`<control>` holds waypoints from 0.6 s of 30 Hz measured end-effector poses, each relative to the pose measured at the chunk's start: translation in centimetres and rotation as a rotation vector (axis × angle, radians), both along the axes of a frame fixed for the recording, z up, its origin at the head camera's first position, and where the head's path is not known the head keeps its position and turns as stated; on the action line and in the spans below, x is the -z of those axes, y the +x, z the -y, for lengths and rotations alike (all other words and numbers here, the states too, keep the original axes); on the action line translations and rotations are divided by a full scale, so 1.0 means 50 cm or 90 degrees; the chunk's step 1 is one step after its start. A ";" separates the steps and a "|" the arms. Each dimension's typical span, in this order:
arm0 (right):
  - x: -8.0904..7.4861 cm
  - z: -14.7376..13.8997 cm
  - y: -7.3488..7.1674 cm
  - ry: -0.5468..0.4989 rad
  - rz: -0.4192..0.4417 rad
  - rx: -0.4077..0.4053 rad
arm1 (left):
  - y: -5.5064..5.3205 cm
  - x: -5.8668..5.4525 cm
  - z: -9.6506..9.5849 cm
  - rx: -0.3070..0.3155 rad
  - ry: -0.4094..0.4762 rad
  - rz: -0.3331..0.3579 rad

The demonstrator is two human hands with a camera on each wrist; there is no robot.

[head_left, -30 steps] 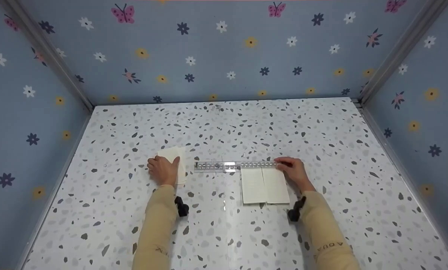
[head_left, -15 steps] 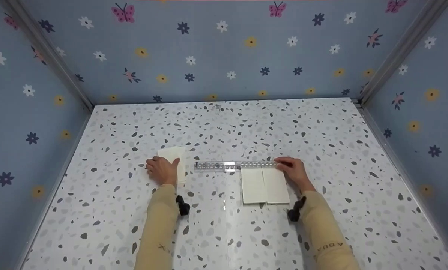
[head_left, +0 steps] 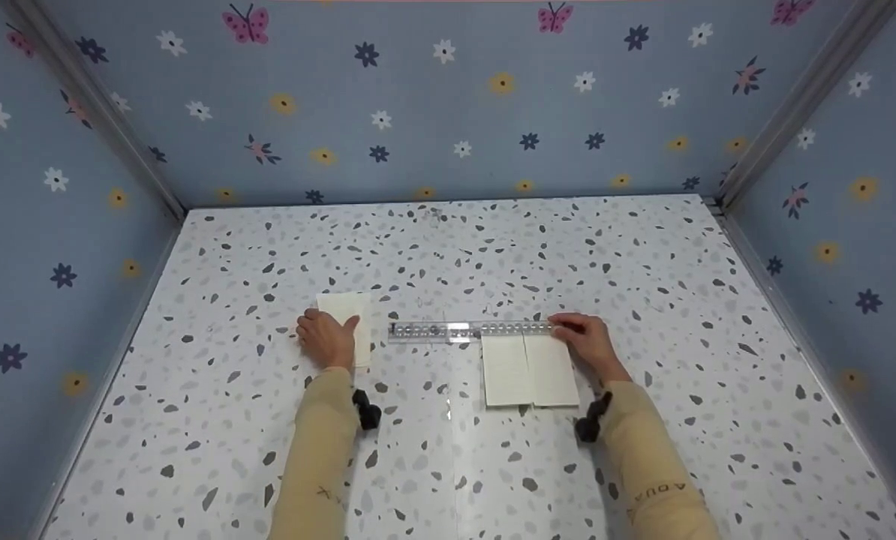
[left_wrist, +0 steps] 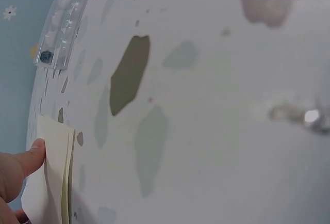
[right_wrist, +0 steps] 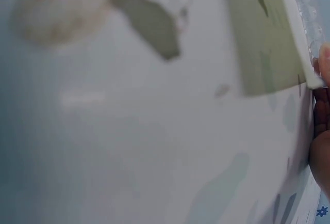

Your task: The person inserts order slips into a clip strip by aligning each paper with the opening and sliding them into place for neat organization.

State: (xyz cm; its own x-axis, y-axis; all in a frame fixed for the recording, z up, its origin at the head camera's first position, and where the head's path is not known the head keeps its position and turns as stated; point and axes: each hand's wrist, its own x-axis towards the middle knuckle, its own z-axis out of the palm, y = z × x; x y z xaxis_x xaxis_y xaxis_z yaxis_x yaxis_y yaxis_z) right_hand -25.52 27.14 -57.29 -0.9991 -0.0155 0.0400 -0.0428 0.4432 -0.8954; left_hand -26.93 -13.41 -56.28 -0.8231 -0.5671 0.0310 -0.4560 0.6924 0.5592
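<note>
My left hand [head_left: 325, 339] lies over a folded cream paper [head_left: 363, 334], thumb on its face and fingers curled at its left edge. In the left wrist view the paper's layered edge [left_wrist: 68, 167] shows beside the thumb [left_wrist: 34, 154]. My right hand [head_left: 584, 341] pinches the right end of a clear plastic ruler [head_left: 425, 332] with a row of round shapes along it. The ruler lies crosswise along the top edge of a second cream paper [head_left: 506, 375], whose two flaps meet at a middle seam. In the right wrist view that paper's edge [right_wrist: 294, 28] stands slightly raised.
Both papers and the ruler lie on a white speckled table [head_left: 433, 255]. Blue walls with flowers and butterflies [head_left: 448, 97] enclose it at the back and sides. Black wrist mounts [head_left: 365, 410] sit at both tan sleeves [head_left: 313, 450].
My left hand has shifted very slightly, and the folded paper under it has turned a little straighter. The right hand, ruler and second paper stay where they were.
</note>
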 end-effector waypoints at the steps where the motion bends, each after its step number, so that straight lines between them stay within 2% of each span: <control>1: 0.000 0.000 0.000 0.005 0.001 0.000 | -0.001 0.000 0.000 0.003 0.006 -0.006; 5: 0.000 -0.001 0.000 0.012 0.001 0.002 | -0.002 0.001 -0.003 0.012 0.034 -0.029; 11: 0.002 -0.003 0.002 -0.030 -0.031 -0.021 | -0.003 -0.001 -0.007 0.018 0.081 -0.047; 18: 0.002 -0.003 0.001 -0.013 0.001 -0.004 | 0.001 -0.002 -0.007 0.015 0.114 -0.065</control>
